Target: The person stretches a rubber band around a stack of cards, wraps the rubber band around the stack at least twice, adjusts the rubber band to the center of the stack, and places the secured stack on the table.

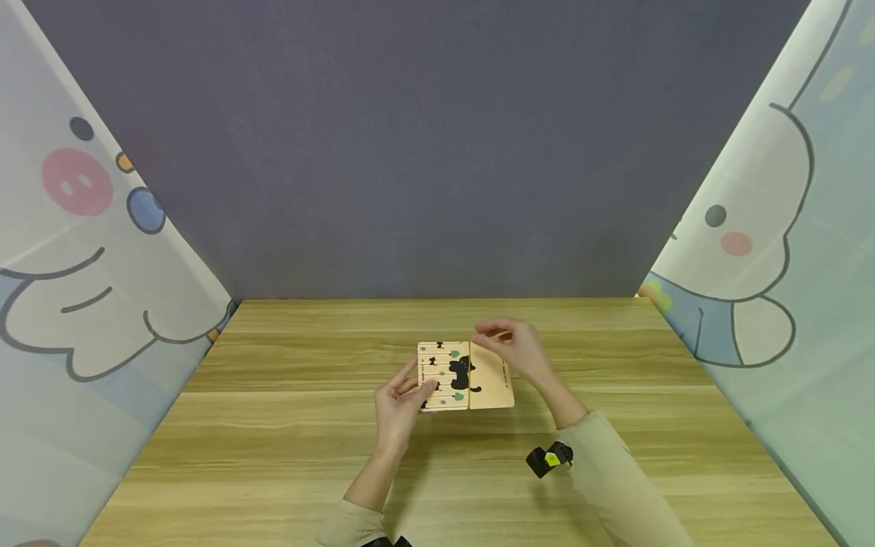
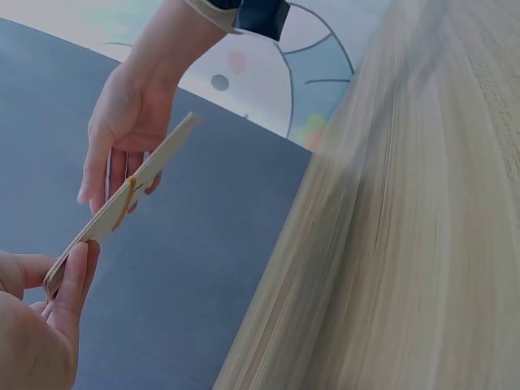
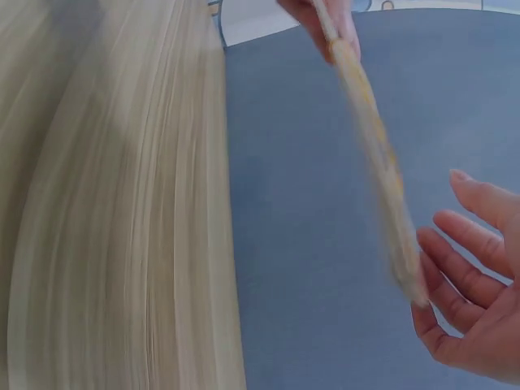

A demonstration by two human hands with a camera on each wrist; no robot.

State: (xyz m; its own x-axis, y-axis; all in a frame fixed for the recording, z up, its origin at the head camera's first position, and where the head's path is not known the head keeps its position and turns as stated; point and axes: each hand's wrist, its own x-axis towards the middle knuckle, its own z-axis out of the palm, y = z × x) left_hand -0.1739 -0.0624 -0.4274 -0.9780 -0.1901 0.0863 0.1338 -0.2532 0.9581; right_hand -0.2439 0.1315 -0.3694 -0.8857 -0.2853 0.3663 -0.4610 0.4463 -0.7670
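A thin notebook (image 1: 494, 386) is held up over the wooden table, its cover showing a black cat and stripes on the left part and plain beige on the right. Around its middle runs a yellow elastic band (image 1: 469, 391). My left hand (image 1: 396, 414) grips the left edge, thumb on the cover and fingers underneath. Over the upper right part is my right hand (image 1: 525, 353), its fingers loosely bent. In the right wrist view the notebook (image 3: 370, 134) appears edge-on, and the right hand's fingers (image 3: 459, 280) are spread beside its near end without closing round it.
The wooden table (image 1: 287, 448) spreads beneath both hands. A dark grey panel (image 1: 437, 152) rises behind its far edge. Cartoon-printed curtains (image 1: 68, 304) hang at the left and right sides. Black straps with small devices (image 1: 550, 458) sit on the wrists.
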